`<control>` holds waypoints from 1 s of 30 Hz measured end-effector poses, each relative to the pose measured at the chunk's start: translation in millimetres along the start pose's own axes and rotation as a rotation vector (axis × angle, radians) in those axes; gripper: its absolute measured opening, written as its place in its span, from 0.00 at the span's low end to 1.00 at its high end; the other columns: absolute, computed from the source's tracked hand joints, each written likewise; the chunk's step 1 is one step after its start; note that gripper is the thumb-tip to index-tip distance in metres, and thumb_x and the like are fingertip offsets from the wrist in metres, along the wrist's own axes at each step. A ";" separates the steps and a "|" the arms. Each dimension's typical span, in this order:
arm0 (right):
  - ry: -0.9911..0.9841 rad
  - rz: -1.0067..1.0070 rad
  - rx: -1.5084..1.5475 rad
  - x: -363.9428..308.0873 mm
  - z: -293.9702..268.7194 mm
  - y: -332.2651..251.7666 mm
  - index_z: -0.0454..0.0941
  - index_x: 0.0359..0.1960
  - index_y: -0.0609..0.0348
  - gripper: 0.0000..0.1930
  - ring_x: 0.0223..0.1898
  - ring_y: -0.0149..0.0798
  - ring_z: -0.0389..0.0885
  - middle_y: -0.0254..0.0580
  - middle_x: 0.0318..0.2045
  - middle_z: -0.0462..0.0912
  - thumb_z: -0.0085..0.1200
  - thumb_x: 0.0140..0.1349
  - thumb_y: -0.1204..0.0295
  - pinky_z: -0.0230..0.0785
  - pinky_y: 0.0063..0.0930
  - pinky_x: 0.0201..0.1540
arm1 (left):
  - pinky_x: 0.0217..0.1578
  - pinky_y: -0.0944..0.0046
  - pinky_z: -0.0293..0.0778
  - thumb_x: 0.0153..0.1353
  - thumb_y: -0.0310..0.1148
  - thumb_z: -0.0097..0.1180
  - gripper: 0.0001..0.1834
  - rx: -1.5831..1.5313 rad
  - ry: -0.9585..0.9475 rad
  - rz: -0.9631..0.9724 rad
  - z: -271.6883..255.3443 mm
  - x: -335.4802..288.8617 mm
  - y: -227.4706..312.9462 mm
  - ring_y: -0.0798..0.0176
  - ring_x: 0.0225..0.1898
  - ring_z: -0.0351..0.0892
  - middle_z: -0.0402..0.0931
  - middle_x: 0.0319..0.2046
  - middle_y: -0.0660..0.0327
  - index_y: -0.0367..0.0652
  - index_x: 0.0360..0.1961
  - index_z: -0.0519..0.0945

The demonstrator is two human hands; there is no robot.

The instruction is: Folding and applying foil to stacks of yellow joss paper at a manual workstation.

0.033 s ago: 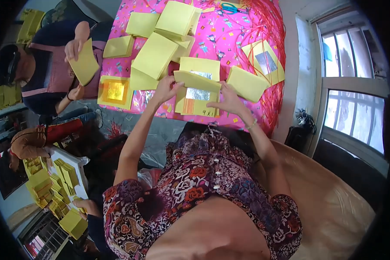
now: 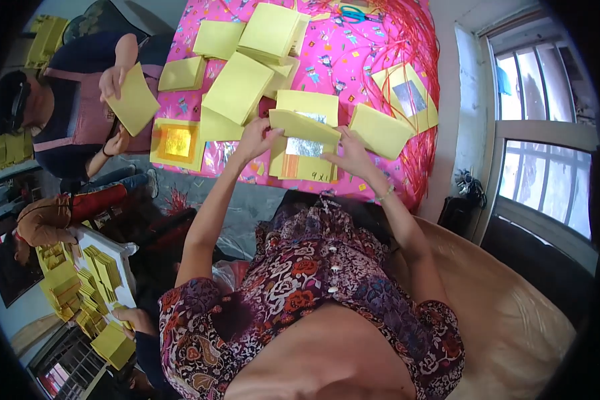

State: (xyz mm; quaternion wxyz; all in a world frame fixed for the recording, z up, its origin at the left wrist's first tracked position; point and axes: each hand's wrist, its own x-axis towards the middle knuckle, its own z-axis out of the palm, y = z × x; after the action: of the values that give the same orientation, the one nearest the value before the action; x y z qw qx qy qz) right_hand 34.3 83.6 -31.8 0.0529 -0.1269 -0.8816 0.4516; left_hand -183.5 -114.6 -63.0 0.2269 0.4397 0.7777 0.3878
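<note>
Pink patterned cloth [image 2: 353, 57] covers the work table, and yellow paper lies over most of it in loose stacks and single sheets. Red string [image 2: 417, 80] trails down the right edge of the cloth; blue scissors [image 2: 355, 12] sit at the far end. A window [image 2: 547, 160] stands to the right.

Observation: the person's left hand [image 2: 255, 139] pinches the left edge of a folded yellow sheet [image 2: 303, 127], thumb under, fingers on top. The right hand [image 2: 351, 155] holds the same sheet's right end, fingers closed narrowly on it. The sheet is raised a little above the near pile [image 2: 307, 167], which shows a silver foil square; holding both ends probably keeps the thin paper flat and squared over that pile.

A plain yellow stack [image 2: 380, 130] lies just right of the right hand, within easy reach. A sheet with a gold foil square [image 2: 178, 141] lies to the left, at the near edge. Another silver-foil sheet [image 2: 407, 97] rests on the red string at right.

A co-worker at far left holds 1 yellow sheet [image 2: 135, 100] up with a hand [image 2: 111, 81] at its top edge. More yellow bundles [image 2: 80, 280] are stacked on a low surface at near left.
</note>
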 end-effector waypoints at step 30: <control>0.363 0.478 0.007 12.1 28.9 -9.3 0.71 0.23 0.66 0.18 0.27 0.51 0.72 0.50 0.20 0.71 0.63 0.54 0.64 0.64 0.45 0.30 | 0.29 0.55 0.71 0.61 0.35 0.58 0.16 -0.008 0.262 -0.298 28.4 -4.0 37.5 0.53 0.26 0.76 0.75 0.27 0.55 0.40 0.45 0.69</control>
State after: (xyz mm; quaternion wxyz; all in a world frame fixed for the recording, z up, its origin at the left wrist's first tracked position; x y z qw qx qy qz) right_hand 15.0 59.1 -41.5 0.1020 -0.4094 -0.8013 0.4241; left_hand -142.6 -94.9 -49.8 0.1804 0.2646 0.8556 0.4068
